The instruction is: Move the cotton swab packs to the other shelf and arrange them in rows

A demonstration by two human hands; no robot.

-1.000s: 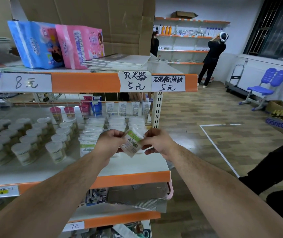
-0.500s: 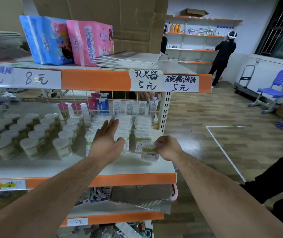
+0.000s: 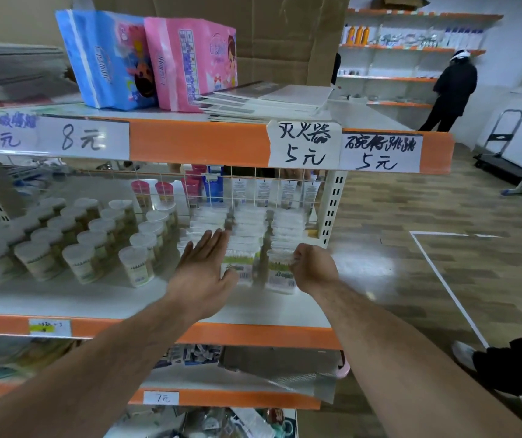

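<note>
Clear cotton swab packs [image 3: 247, 229] with green-and-white labels stand in three rows on the middle shelf [image 3: 95, 298], running back toward a wire grille. My right hand [image 3: 311, 268] pinches the top of the front pack [image 3: 280, 273] of the right row, which stands on the shelf. My left hand [image 3: 204, 267] is flat with fingers straight, lying against the left side of the middle row's front pack [image 3: 240, 262] and covering the front of the left row.
Round swab tubs [image 3: 88, 241] fill the shelf to the left. An orange-edged shelf [image 3: 199, 143] with price labels and pink and blue bags hangs above. A white upright [image 3: 332, 207] bounds the right. A person stands at far shelves; someone's leg is at the right edge.
A second ago both hands held one pack in the air. My right hand has carried it down to the front of the right row, and my left hand let go and moved flat beside the rows.
</note>
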